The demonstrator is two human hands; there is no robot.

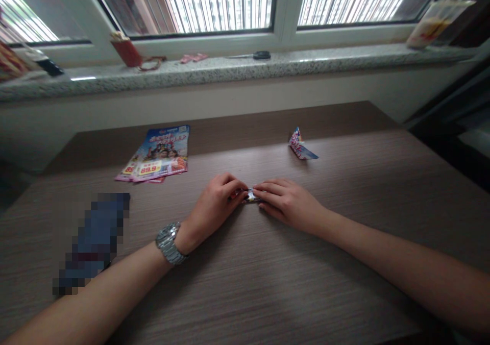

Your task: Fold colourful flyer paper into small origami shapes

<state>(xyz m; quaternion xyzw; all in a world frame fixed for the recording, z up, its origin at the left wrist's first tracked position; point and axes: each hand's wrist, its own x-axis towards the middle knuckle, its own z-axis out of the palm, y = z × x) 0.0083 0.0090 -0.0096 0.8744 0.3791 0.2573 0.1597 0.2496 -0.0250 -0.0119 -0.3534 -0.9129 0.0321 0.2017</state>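
A small strip of folded glossy printed paper point(251, 195) lies on the table, mostly covered by my fingers. My left hand point(218, 199), with a metal watch point(171, 243) on its wrist, pinches the paper's left end between thumb and fingers. On the right end, the fingertips of my right hand point(293, 204) press down close together; its thumb is tucked low beside the paper. Beyond the right hand stands a folded paper piece point(300, 146) with a colourful print, tilted up on its creases.
Several printed flyers point(163, 153) lie stacked at the back left of the wooden table point(245, 284). A blurred-out dark blue object point(95, 238) is beside my left forearm. On the stone windowsill point(306, 64) are scissors point(261, 55), a red packet point(126, 51) and a plastic cup point(432, 26).
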